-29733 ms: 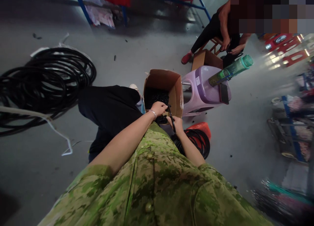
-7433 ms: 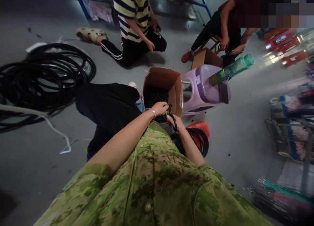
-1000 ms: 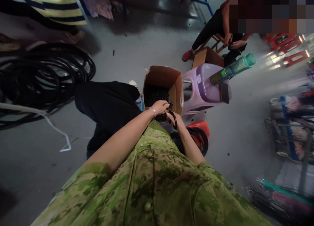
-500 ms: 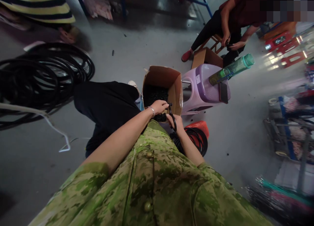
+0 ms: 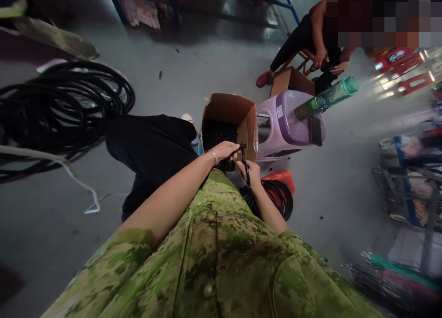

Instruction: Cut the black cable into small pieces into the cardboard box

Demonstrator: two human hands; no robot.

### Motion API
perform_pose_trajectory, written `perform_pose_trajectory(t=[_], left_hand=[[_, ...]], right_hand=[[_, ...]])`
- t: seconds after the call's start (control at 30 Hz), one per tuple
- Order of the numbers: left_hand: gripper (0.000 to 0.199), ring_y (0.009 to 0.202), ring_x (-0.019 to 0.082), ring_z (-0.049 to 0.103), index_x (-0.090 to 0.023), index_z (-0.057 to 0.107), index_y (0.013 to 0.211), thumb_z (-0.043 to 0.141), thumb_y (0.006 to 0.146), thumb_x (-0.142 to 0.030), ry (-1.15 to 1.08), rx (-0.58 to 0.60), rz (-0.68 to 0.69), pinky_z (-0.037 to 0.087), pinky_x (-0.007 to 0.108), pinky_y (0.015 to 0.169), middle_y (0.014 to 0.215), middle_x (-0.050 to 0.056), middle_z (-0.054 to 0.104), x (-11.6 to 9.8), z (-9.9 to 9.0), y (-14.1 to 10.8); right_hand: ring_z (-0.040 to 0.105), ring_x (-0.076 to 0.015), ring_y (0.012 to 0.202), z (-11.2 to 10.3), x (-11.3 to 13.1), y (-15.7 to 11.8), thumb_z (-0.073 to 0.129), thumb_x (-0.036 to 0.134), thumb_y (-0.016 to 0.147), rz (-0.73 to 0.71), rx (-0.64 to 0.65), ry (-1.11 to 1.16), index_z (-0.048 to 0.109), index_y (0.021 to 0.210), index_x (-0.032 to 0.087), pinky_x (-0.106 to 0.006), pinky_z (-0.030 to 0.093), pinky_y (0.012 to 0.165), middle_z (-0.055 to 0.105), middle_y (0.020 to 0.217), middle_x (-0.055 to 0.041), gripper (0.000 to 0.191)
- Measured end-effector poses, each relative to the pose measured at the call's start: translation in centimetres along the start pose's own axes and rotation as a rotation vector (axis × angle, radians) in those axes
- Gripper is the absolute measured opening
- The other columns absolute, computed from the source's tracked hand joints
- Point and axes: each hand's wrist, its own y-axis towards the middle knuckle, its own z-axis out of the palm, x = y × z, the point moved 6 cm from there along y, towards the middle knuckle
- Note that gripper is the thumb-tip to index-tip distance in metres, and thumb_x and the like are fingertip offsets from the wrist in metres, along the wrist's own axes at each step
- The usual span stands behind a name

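Over an open cardboard box [image 5: 247,124], my left hand [image 5: 225,150] pinches a small black piece [image 5: 242,146] in its fingertips. Black scissors [image 5: 246,167] are gripped in my right hand [image 5: 252,172], close to the box's near right corner. The blades point away from me and meet the small piece at my left fingertips. Many small black pieces [image 5: 219,132] lie in the bottom of the box. A silvery bracelet is round my left wrist.
A purple stool [image 5: 288,124] right of the box bears a green bottle [image 5: 331,97] and a dark phone [image 5: 315,131]. Coiled black tubing [image 5: 278,196] lies on red plastic; larger black coils [image 5: 86,97] are at left. A seated person's hands [image 5: 328,64] are at upper right.
The small piece at my left fingertips has shifted slightly right, and the scissors have tilted a little. At upper left, the person in the striped garment has moved mostly out of view.
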Motion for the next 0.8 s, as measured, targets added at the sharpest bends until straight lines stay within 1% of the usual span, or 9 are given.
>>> perform_pose_trajectory(t=[0.17,0.3,0.4,0.5,0.63,0.8], left_hand=[[0.029,0.036,0.004,0.040,-0.011,0.059,0.068,0.048,0.094,-0.018,-0.002,0.022,0.050,0.033,0.017,0.041,0.049,-0.004,0.050,-0.2,0.1,0.1],[0.025,0.037,0.003,0.041,-0.012,0.059,0.068,0.055,0.091,-0.021,0.022,0.009,0.091,0.031,0.016,0.041,0.049,-0.005,0.050,-0.3,-0.1,0.4],[0.025,0.038,0.003,0.041,-0.012,0.059,0.068,0.055,0.090,-0.021,0.036,-0.017,0.124,0.031,0.016,0.043,0.051,-0.005,0.052,-0.4,-0.3,0.5],[0.026,0.040,0.003,0.042,-0.012,0.058,0.069,0.050,0.092,-0.020,0.045,-0.048,0.132,0.032,0.016,0.044,0.052,-0.005,0.051,-0.6,-0.4,0.4],[0.028,0.038,0.004,0.038,-0.014,0.055,0.067,0.047,0.093,-0.020,0.059,-0.074,0.109,0.032,0.017,0.044,0.049,-0.006,0.045,-0.6,-0.5,0.5],[0.029,0.039,0.005,0.038,-0.015,0.053,0.067,0.044,0.093,-0.020,0.127,-0.082,0.100,0.031,0.019,0.043,0.049,-0.006,0.044,-0.5,-0.3,0.4]], right_hand=[[0.045,-0.0129,0.051,-0.2,0.0,-0.1,0.053,0.067,0.079,0.000,0.026,0.030,0.050,0.055,0.019,-0.023,0.035,0.053,0.050,0.049,0.0008,0.054],[0.050,-0.0139,0.053,0.4,0.2,-0.2,0.050,0.064,0.083,0.004,0.126,0.158,0.055,0.062,0.019,-0.024,0.040,0.055,0.055,0.053,-0.0002,0.051],[0.054,-0.0144,0.057,0.7,0.4,-0.1,0.049,0.063,0.085,-0.015,0.185,0.234,0.057,0.065,0.018,-0.025,0.043,0.059,0.059,0.058,-0.0014,0.050],[0.055,-0.0143,0.058,0.8,0.2,-0.1,0.050,0.064,0.084,-0.012,0.197,0.240,0.058,0.067,0.018,-0.025,0.043,0.060,0.060,0.059,-0.0015,0.050],[0.055,-0.0144,0.057,0.9,-0.2,-0.1,0.052,0.064,0.083,0.022,0.197,0.261,0.059,0.068,0.018,-0.025,0.044,0.059,0.060,0.059,-0.0018,0.049],[0.055,-0.0142,0.058,0.7,0.2,0.0,0.051,0.063,0.084,0.004,0.196,0.245,0.059,0.069,0.017,-0.025,0.043,0.059,0.060,0.060,-0.0019,0.049]])
